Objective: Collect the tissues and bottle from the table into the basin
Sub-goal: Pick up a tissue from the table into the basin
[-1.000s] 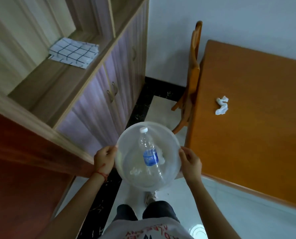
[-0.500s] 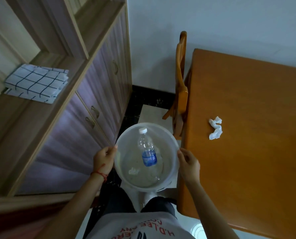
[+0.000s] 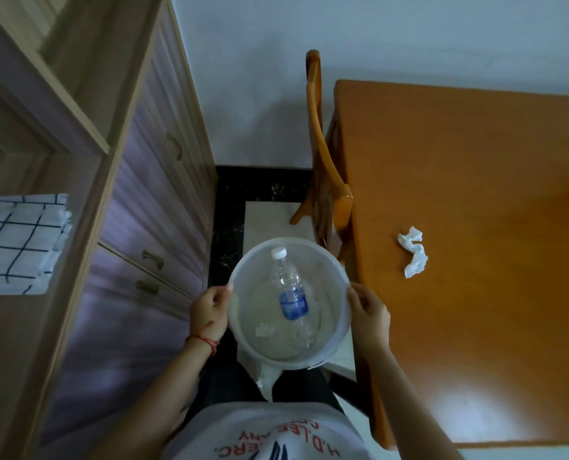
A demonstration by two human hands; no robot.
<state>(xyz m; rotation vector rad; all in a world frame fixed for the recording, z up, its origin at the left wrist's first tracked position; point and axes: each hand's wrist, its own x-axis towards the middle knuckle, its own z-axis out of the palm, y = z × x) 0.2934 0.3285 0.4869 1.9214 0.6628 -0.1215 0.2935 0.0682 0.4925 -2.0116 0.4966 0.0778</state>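
Observation:
I hold a translucent round basin (image 3: 337, 277) in front of my body, above the floor, left of the table's corner. My left hand (image 3: 209, 310) grips its left rim and my right hand (image 3: 369, 318) grips its right rim. Inside lies a clear plastic bottle (image 3: 291, 293) with a blue label and white cap, cap pointing away from me. A small crumpled tissue (image 3: 265, 329) lies in the basin beside the bottle. Another crumpled white tissue (image 3: 413, 251) rests on the orange wooden table (image 3: 475, 194) near its left edge.
A wooden chair (image 3: 323, 167) is pushed against the table's left side, just beyond the basin. A cabinet with purple drawer fronts (image 3: 143, 227) runs along the left; a checked cloth (image 3: 14, 244) lies on its shelf. A white wall (image 3: 342, 34) is ahead.
The view has swung right and closer to the table; the tissue on the table now lies nearer to my right hand. Both hands keep the same grip on the basin.

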